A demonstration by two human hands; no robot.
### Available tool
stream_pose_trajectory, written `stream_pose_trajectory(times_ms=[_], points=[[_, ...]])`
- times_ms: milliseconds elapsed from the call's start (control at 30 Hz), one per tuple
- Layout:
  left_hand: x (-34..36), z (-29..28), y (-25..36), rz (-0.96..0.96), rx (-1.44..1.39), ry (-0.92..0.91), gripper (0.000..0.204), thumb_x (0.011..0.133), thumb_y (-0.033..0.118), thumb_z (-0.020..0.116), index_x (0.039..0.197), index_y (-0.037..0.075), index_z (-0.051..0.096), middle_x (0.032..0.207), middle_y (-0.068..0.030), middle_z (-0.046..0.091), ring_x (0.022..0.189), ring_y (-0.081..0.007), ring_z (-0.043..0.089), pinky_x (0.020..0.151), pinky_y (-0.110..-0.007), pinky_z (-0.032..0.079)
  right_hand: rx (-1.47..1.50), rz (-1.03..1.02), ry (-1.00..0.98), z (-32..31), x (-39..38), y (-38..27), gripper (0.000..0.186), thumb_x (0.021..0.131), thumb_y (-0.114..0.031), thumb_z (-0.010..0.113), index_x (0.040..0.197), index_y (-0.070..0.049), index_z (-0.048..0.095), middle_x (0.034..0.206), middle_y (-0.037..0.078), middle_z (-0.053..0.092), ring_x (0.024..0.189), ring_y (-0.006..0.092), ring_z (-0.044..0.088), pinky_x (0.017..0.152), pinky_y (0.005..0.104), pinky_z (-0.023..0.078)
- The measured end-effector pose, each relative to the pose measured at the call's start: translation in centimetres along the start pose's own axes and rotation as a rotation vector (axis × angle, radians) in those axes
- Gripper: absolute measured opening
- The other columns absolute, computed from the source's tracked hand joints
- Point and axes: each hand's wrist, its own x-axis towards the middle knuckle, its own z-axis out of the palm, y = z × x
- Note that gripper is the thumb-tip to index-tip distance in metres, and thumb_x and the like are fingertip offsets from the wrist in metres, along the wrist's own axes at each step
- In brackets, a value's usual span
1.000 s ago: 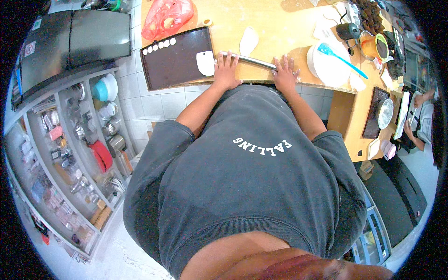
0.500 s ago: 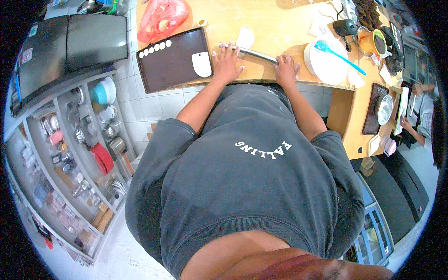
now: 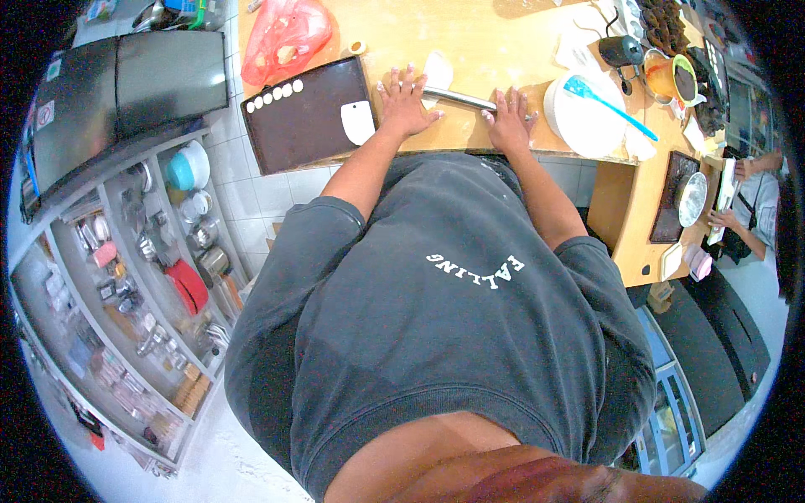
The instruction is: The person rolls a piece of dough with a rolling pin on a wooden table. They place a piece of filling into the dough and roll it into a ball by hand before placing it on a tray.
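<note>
Two hands are lying palm down on a shiny metal rod [image 3: 459, 98], which is resting on the wooden table [image 3: 495, 50] in front of your belly. Your left hand [image 3: 406, 111] is spreading its fingers wide over one end, and your right hand [image 3: 510, 127] is opening its fingers a little less over the other. Your hands are hiding both rod ends, and you can't tell how your palms are pressing. Behind the rod, a flat white piece [image 3: 438, 70] is peeking out; its near part is hard to make out. On your left, a dark tray [image 3: 306, 134] is holding small white rounds [image 3: 274, 97] and a white scraper [image 3: 358, 123]. A red bag [image 3: 289, 42] is running off the top edge. Far right, another person [image 3: 761, 205] is looking small and partly cut off.
</note>
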Motion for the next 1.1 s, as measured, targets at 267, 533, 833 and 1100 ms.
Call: stream_pose_trajectory(times_ms=[267,533,833,1100], points=[[2.7,-0.5,-0.2,-0.002,-0.099,0.020,0.093,0.090,0.073,0.060,0.162,0.018,0.038,0.175,-0.0161,0.017,0.161,-0.0444,0.008,0.123,-0.075,0.008,-0.009,-0.101,0.017,0.5,1.8,0.8,0.066,0.104,-0.044,0.057,0.163,-0.022,0.037,0.173,0.019,0.021,0.161,0.0423,0.012,0.124,0.0721,0.003],[4.8,0.8,-0.2,-0.046,-0.190,0.155,0.085,0.097,0.063,0.056,0.166,0.020,0.031,0.174,-0.0198,0.014,0.160,-0.0472,0.004,0.120,-0.078,0.010,-0.094,-0.063,-0.029,-1.7,4.6,-0.3,0.075,0.101,-0.055,0.059,0.165,-0.026,0.032,0.174,0.015,0.018,0.160,0.0425,0.014,0.121,0.0757,0.013],[8.1,0.7,0.7,-0.162,-0.072,0.244,0.073,0.103,0.049,0.054,0.167,0.027,0.028,0.175,-0.0149,0.012,0.161,-0.0436,0.005,0.115,-0.083,0.014,-0.144,-0.072,0.026,-1.9,6.9,-0.6,0.073,0.102,-0.055,0.058,0.164,-0.023,0.035,0.173,0.017,0.023,0.160,0.0413,0.017,0.117,0.0802,0.014],[11.6,0.6,0.1,-0.107,-0.078,0.406,0.071,0.102,0.042,0.057,0.166,0.027,0.030,0.171,-0.0163,0.026,0.159,-0.0432,0.016,0.113,-0.082,0.018,-0.096,0.010,0.124,-0.4,7.7,-2.1,0.069,0.104,-0.050,0.055,0.164,-0.021,0.035,0.172,0.015,0.025,0.159,0.0420,0.020,0.116,0.0802,0.017]])
